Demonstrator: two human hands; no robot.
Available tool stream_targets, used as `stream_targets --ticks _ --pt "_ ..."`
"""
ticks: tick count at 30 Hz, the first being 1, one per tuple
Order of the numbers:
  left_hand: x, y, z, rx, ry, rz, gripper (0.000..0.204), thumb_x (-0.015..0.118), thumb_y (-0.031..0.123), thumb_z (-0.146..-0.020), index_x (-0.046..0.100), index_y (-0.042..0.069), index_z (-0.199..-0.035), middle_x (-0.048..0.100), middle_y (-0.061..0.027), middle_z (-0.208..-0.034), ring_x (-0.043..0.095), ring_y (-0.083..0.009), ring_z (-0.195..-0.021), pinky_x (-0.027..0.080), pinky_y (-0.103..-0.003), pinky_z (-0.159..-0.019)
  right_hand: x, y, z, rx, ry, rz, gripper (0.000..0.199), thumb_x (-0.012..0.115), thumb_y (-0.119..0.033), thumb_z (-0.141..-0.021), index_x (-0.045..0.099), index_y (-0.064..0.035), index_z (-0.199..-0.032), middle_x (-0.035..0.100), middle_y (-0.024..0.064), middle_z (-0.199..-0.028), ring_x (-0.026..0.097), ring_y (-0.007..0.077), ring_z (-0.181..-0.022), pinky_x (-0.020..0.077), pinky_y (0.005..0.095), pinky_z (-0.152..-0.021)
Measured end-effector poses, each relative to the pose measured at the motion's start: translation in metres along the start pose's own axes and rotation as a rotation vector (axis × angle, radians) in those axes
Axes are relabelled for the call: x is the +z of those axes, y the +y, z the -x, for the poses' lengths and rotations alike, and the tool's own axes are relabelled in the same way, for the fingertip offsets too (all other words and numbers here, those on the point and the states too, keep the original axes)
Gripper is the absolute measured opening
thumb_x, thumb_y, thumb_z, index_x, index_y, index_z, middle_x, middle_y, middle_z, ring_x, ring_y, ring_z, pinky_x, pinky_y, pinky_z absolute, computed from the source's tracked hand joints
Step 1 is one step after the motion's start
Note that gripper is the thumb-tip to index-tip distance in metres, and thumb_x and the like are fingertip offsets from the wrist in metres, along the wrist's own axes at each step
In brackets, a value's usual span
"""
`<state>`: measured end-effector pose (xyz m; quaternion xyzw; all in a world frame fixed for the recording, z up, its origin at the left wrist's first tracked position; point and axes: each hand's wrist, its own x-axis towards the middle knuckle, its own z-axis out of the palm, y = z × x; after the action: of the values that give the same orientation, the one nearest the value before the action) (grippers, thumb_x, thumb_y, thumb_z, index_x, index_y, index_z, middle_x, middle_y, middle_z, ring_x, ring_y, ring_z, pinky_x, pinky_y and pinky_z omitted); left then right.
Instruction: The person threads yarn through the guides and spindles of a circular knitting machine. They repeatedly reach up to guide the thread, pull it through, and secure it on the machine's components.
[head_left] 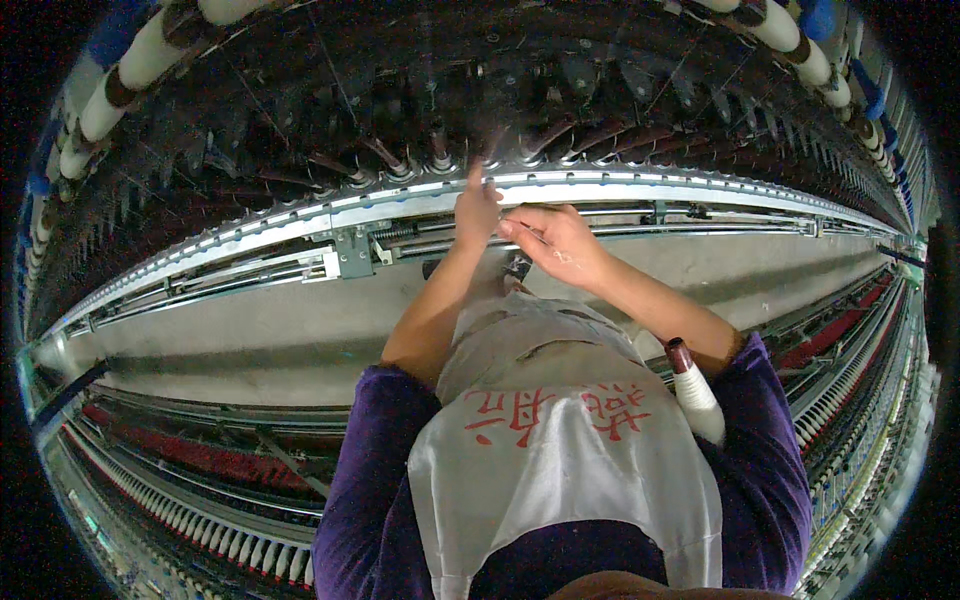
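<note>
My left hand [479, 212] reaches up to the row of spindles, slightly blurred, with one finger stretched toward the foot of a brown tube [493, 143]. Nothing shows in its grasp. Close beside it, my right hand [560, 238] is closed in a pinch at the front of the white rail [600, 181]. A thin, dark, rod-like piece shows at its fingers, too small to name. White fibre wisps [566, 260] lie by the base of that hand. A cone-shaped bobbin of white yarn [697, 402] with a brown tip sticks up at the right side of my apron [570, 470].
Brown tubes [548, 138] stand along the spinning frame behind the rail. Metal rods and a bracket [353, 253] run below it. White yarn rolls [140, 62] curve overhead. Behind me is another machine with a row of white bobbins [235, 545]. Grey floor [240, 345] lies between.
</note>
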<state>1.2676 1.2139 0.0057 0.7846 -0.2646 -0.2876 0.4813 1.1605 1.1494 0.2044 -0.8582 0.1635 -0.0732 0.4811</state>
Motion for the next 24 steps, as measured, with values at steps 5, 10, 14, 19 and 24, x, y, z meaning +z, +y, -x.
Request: stream_targets --ticks 5,10,14,19,24 --pt "0.001 -0.006 0.000 -0.039 -0.043 0.035 0.056 0.050 0.022 -0.086 0.030 0.011 -0.138 0.062 -0.0070 -0.073 0.058 -0.0168 -0.067 0.046 -0.030 -0.061 0.017 0.010 -0.007 -0.041 0.024 0.072 0.019 0.055 -0.023 -0.086 0.061 -0.0052 -0.083 0.055 0.0194 -0.062 0.055 0.0370 -0.056 0.0440 0.0405 -0.052" --pt "0.002 -0.006 0.001 -0.030 -0.005 0.204 0.055 0.052 0.015 -0.083 0.034 0.012 -0.134 0.064 -0.0122 -0.069 0.063 -0.0307 -0.066 0.048 -0.039 -0.058 0.030 0.018 -0.012 -0.015 0.033 0.115 0.017 0.056 -0.022 -0.084 0.062 -0.0059 -0.084 0.055 0.0194 -0.060 0.055 0.0384 -0.054 0.0445 0.0428 -0.051" --pt "-0.003 -0.002 0.005 0.086 0.001 0.059 0.052 0.045 0.015 -0.088 0.030 0.012 -0.138 0.063 -0.0098 -0.076 0.059 -0.0223 -0.066 0.046 -0.032 -0.061 0.031 0.018 -0.011 -0.053 0.046 0.147 0.017 0.056 -0.022 -0.084 0.061 -0.0055 -0.086 0.056 0.0195 -0.064 0.057 0.0374 -0.058 0.0460 0.0426 -0.053" --pt "-0.006 0.009 0.004 0.041 -0.009 -0.078 0.059 0.049 0.009 -0.085 0.025 0.012 -0.140 0.065 -0.0135 -0.077 0.061 -0.0256 -0.066 0.048 -0.035 -0.062 0.027 0.033 0.013 0.074 0.025 0.113 0.040 0.059 -0.021 -0.082 0.044 -0.0106 -0.118 0.062 0.0161 -0.079 0.061 0.0343 -0.071 0.0485 0.0414 -0.061" --pt "-0.018 0.014 0.008 0.010 -0.046 0.044 0.057 0.048 0.005 -0.085 0.027 0.006 -0.138 0.065 -0.0142 -0.077 0.062 -0.0214 -0.065 0.049 -0.034 -0.064 -0.026 -0.013 0.014 0.913 -0.387 -0.770 0.069 0.027 -0.060 -0.090 0.037 -0.0032 -0.129 0.062 0.0149 -0.093 0.062 0.0205 -0.079 0.0513 0.0370 -0.070"
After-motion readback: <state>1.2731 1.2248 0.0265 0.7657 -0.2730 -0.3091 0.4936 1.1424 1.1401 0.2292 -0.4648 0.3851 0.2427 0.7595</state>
